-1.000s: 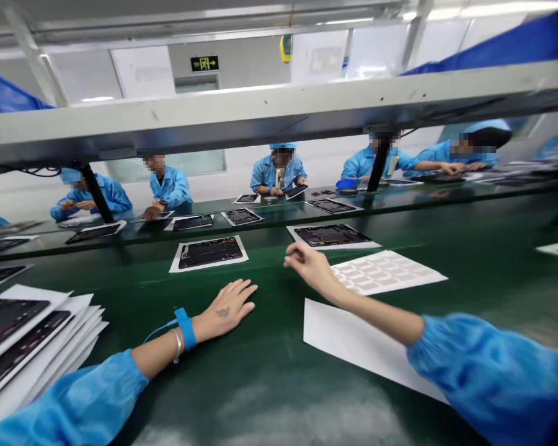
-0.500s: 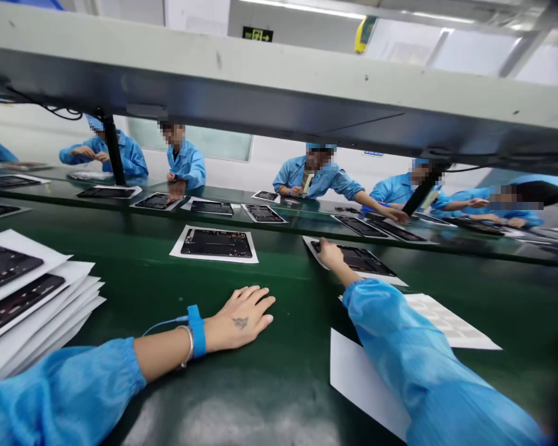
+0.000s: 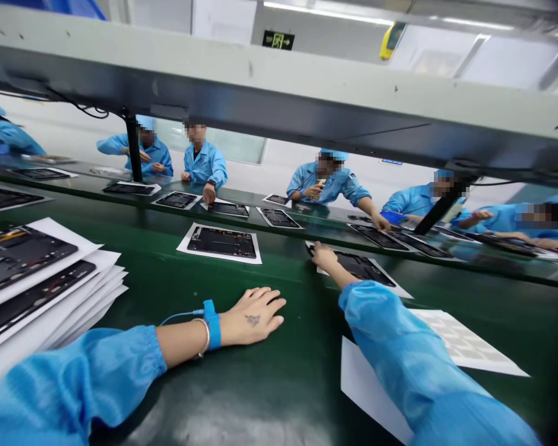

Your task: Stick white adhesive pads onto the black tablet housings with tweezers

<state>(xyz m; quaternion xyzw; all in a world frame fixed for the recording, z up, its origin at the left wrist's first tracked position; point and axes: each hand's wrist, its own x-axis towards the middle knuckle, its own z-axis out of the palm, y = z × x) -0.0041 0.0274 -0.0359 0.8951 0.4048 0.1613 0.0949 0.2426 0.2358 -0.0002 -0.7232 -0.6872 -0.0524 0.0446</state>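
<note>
My left hand (image 3: 255, 316) lies palm down on the green work surface (image 3: 242, 384), fingers spread, holding nothing. A blue wrist strap (image 3: 212, 324) with a thin cord is around that wrist. My right hand (image 3: 326, 256) reaches forward, its fingers curled over the left end of a black tablet housing (image 3: 367, 267) on a white sheet (image 3: 400, 291). The fingertips are partly hidden, and I cannot tell whether that end is raised. Left of it, another open tablet housing (image 3: 221, 241) rests on its own white sheet (image 3: 186, 246).
A stack of paper sheets and tablet housings (image 3: 37, 297) stands at left. Beneath my right sleeve lie a blank sheet (image 3: 363, 384) and a patterned sheet (image 3: 474, 344). A shelf (image 3: 260, 74) spans overhead on black posts (image 3: 133, 148). Co-workers in blue handle tablets opposite.
The view has swung slightly left. Relative to the left stack, my right hand and the nearer tablet housings have shifted left. A co-worker's hand now touches a tablet housing across from me.
</note>
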